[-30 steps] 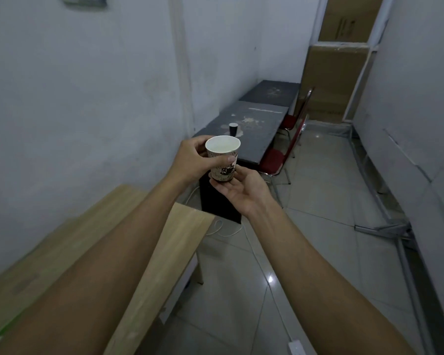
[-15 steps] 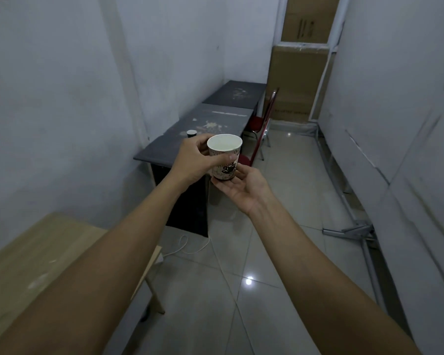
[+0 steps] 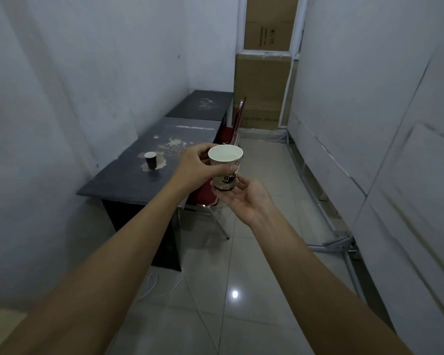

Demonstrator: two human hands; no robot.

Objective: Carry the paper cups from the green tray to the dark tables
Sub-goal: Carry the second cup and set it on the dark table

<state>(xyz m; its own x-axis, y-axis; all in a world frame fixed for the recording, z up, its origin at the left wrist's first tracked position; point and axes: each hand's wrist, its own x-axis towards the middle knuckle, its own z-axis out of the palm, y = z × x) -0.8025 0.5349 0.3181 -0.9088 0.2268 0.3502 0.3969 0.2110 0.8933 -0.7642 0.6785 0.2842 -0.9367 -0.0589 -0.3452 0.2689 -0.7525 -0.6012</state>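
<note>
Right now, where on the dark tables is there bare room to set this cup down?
The near dark table has bare room at its front end, short of the dark cup, and behind the peeled patches. The far dark table holds nothing. Both hands, left and right, hold the paper cup. The red chairs crowd the aisle side.

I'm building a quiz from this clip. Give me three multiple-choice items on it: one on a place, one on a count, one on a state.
1. Where does the dark cup stand?
A. on the near dark table
B. on the floor
C. on the red chair

2. How many paper cups are in view?
A. one
B. two
C. four

3. How is the carried cup held?
A. upright, in both hands
B. upside down, in one hand
C. lying on the table

Key:
1 A, the dark cup stands on the near dark table.
2 B, that one plus the printed cup.
3 A, the left hand grips its side, the right hand supports its base, mouth up.
</note>
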